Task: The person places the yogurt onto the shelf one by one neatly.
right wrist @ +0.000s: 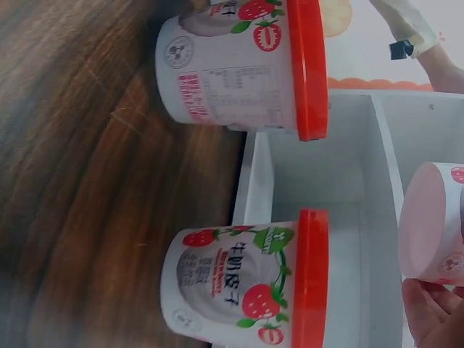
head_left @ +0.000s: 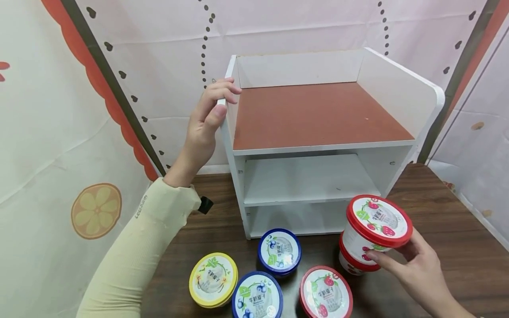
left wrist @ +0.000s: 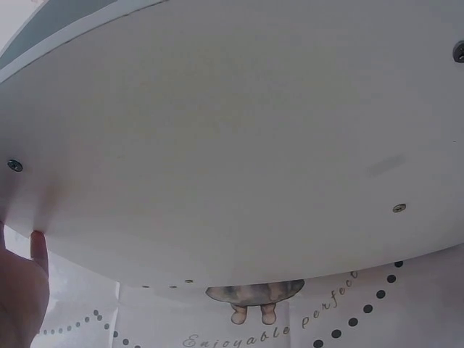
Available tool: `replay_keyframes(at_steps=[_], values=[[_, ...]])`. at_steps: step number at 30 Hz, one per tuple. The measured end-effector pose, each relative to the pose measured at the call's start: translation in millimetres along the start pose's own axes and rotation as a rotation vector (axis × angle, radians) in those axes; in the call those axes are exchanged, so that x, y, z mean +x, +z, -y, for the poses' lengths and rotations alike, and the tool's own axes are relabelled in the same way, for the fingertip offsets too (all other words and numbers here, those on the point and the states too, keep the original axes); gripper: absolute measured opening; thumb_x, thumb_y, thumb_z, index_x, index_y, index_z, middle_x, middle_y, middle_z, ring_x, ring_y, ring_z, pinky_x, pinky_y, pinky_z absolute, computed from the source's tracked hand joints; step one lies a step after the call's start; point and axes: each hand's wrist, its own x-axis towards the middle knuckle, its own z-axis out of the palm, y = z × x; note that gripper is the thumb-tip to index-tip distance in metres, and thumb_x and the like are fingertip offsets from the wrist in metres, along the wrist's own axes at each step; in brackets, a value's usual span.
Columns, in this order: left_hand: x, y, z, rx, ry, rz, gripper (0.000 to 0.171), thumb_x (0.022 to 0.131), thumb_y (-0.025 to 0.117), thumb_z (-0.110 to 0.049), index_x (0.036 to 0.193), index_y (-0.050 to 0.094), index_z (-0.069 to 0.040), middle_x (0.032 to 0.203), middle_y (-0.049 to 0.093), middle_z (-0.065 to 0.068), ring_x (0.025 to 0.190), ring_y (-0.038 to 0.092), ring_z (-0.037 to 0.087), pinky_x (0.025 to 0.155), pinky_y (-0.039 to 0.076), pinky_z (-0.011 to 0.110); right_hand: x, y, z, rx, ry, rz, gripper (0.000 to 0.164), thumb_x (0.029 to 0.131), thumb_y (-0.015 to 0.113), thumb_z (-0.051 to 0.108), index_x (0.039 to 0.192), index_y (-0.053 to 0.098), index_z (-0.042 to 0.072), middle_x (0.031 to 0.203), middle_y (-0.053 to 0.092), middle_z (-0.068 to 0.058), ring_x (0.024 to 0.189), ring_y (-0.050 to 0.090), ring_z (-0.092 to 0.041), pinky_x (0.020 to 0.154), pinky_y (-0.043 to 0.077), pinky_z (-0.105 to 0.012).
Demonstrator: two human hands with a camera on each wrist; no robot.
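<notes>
My right hand (head_left: 419,269) grips a white tub (head_left: 359,240) with a red lid and strawberry print, thumb on the near side. The tub is upright in the air, and in the right wrist view its pale bottom (right wrist: 423,221) shows. In the head view it overlaps a second red-lidded tub (head_left: 351,264) standing on the table. My left hand (head_left: 208,112) grips the upper left side panel (head_left: 231,121) of a white shelf unit, fingers over its edge. The left wrist view shows the panel's outer face (left wrist: 232,145) and part of the hand (left wrist: 25,290).
On the brown wooden table (head_left: 445,212) stand another red-lidded tub (head_left: 326,292), two blue-lidded tubs, one nearer (head_left: 257,296) and one farther (head_left: 279,251), and a yellow-lidded tub (head_left: 213,279). The unit has a brown top (head_left: 310,115) and a middle shelf (head_left: 306,176). Printed cloth (head_left: 294,26) hangs behind.
</notes>
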Motion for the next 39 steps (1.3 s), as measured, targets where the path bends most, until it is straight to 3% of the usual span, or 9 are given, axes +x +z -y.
replay_keyframes(at_steps=[10, 20, 39], values=[[1.1, 0.5, -2.7, -0.008, 0.003, 0.002, 0.032, 0.094, 0.040, -0.021, 0.100, 0.053, 0.008, 0.117, 0.057, 0.013, 0.131, 0.037, 0.036, 0.112, 0.023, 0.044, 9.8, 9.1, 7.8, 0.050, -0.066, 0.026, 0.074, 0.074, 0.083, -0.003, 0.139, 0.049, 0.010, 0.118, 0.061, 0.001, 0.097, 0.061, -0.010, 0.081, 0.049, -0.015], [2.5, 0.2, -6.6, -0.034, 0.034, 0.008, 0.029, 0.094, 0.040, -0.017, 0.100, 0.053, 0.009, 0.115, 0.057, 0.014, 0.130, 0.038, 0.037, 0.113, 0.022, 0.045, 16.6, 23.4, 17.2, 0.118, -0.061, 0.081, 0.073, 0.076, 0.081, -0.001, 0.140, 0.047, 0.010, 0.122, 0.059, 0.000, 0.099, 0.061, -0.014, 0.078, 0.053, -0.023], [2.2, -4.1, -1.1, -0.020, 0.027, 0.020, 0.033, 0.094, 0.043, -0.020, 0.103, 0.055, 0.009, 0.115, 0.057, 0.020, 0.131, 0.039, 0.035, 0.112, 0.024, 0.046, 26.5, 30.7, 39.9, 0.131, -0.125, 0.017, 0.076, 0.074, 0.080, -0.007, 0.140, 0.045, 0.008, 0.123, 0.059, -0.002, 0.102, 0.062, -0.013, 0.078, 0.054, -0.023]])
